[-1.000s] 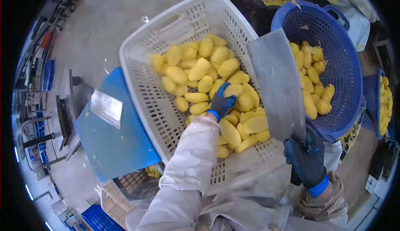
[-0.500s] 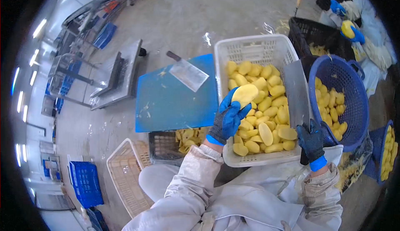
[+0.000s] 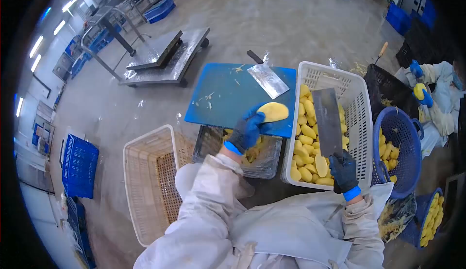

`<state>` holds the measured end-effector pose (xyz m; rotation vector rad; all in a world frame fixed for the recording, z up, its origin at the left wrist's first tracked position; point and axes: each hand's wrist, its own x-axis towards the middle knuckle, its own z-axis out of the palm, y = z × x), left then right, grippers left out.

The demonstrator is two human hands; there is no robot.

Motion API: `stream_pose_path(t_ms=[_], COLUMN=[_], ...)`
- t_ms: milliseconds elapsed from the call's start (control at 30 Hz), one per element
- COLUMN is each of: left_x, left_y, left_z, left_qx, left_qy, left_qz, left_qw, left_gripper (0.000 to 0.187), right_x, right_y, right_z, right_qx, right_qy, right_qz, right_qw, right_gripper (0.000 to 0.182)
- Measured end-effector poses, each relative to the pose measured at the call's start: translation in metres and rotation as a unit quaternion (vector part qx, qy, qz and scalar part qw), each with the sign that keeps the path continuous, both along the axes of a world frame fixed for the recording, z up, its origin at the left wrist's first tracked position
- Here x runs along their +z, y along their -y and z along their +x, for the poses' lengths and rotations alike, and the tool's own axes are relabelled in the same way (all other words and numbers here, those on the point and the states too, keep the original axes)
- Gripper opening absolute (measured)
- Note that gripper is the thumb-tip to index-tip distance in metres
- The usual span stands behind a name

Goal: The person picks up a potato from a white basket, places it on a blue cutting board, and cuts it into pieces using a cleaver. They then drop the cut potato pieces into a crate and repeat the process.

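Observation:
My left hand (image 3: 248, 127), in a blue glove, holds a peeled potato half (image 3: 274, 112) over the near right part of the blue cutting board (image 3: 225, 92). My right hand (image 3: 344, 169), in a dark glove, grips a wide-bladed cleaver (image 3: 328, 122), its blade pointing up and away over the white basket (image 3: 366, 108) of peeled yellow potatoes (image 3: 307, 140). A second cleaver (image 3: 269, 81) lies on the far right of the board, its dark handle past the far edge.
Below the board stands a lined crate (image 3: 266, 171) with potato pieces. An off-white basket (image 3: 145, 184) is at left. Right are a purple basket (image 3: 405, 145) of potatoes, a dark crate (image 3: 388, 85) and a co-worker's gloved hands (image 3: 423, 94). A metal cart (image 3: 165, 58) stands beyond.
The view has turned toward the right. My left hand has carried the potato half from over the white basket to over the board. My right hand's cleaver has moved over the potatoes.

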<state>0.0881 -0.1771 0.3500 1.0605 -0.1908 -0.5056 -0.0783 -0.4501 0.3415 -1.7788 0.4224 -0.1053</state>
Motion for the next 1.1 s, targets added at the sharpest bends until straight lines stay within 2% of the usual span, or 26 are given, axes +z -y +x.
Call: stream_pose_path(t_ms=[33,100,133,167,200,233,300,333,400,433,500,567,633,667,733,867,933,1100], left_x=[-0.006,-0.022,-0.037,-0.057,-0.072,-0.083,-0.099,-0.102,-0.107,-0.118,-0.138,-0.131,-0.125,-0.122,-0.114,-0.111,-0.109,-0.099], left_y=[-0.013,-0.04,-0.05,-0.058,-0.063,-0.065,-0.064,-0.062,-0.056,-0.054,-0.052,-0.05,-0.049,-0.048,-0.046,-0.041,-0.041,-0.038], left_z=[0.014,0.048,0.068,0.089,0.101,0.105,0.109,0.106,0.096,0.095,0.092,0.087,0.084,0.083,0.081,0.077,0.074,0.066], left_qx=[0.003,-0.065,-0.062,-0.096,-0.125,-0.123,0.014,0.013,0.113,0.11,0.174,0.187,0.198,0.198,0.198,0.226,0.241,0.245], left_qy=[-0.001,-0.024,-0.027,0.126,0.273,0.269,0.305,0.302,0.355,0.353,0.217,0.216,0.217,0.209,0.2,0.149,0.14,0.153], left_qz=[-0.003,0.173,0.17,0.323,0.461,0.459,0.502,0.502,0.543,0.542,0.452,0.448,0.443,0.449,0.453,0.427,0.42,0.413], left_qw=[1.0,0.983,0.983,0.933,0.836,0.838,0.809,0.81,0.752,0.755,0.847,0.848,0.847,0.846,0.846,0.863,0.863,0.863], left_gripper=[0.042,0.04,0.04,0.039,0.038,0.038,0.036,0.036,0.036,0.036,0.034,0.033,0.032,0.032,0.032,0.031,0.031,0.028], right_x=[0.003,-0.012,-0.015,-0.015,-0.008,-0.017,-0.023,-0.028,-0.037,-0.036,-0.033,-0.032,-0.019,-0.013,-0.004,0.002,0.005,0.004], right_y=[-0.006,-0.014,-0.023,-0.033,-0.045,-0.053,-0.069,-0.078,-0.095,-0.103,-0.116,-0.122,-0.124,-0.124,-0.124,-0.131,-0.146,-0.161], right_z=[0.002,0.014,0.022,0.029,0.036,0.045,0.06,0.066,0.078,0.083,0.09,0.095,0.103,0.106,0.112,0.118,0.117,0.124], right_qx=[0.015,0.041,0.06,0.08,0.092,0.109,0.146,0.147,0.167,0.166,0.173,0.177,0.215,0.217,0.264,0.297,0.315,0.31], right_qy=[-0.015,0.007,0.03,0.052,0.028,0.043,0.006,0.002,0.037,0.033,0.021,0.043,0.026,0.024,0.006,0.017,-0.033,-0.071], right_qz=[0.005,-0.043,-0.042,-0.042,-0.037,-0.066,-0.103,-0.102,-0.179,-0.181,-0.29,-0.319,-0.419,-0.421,-0.476,-0.497,-0.547,-0.514], right_qw=[1.0,0.998,0.997,0.995,0.995,0.991,0.984,0.984,0.969,0.969,0.941,0.93,0.882,0.881,0.839,0.815,0.775,0.797], right_gripper=[0.01,0.011,0.011,0.012,0.012,0.015,0.019,0.019,0.022,0.022,0.025,0.029,0.03,0.03,0.026,0.022,0.019,0.017])
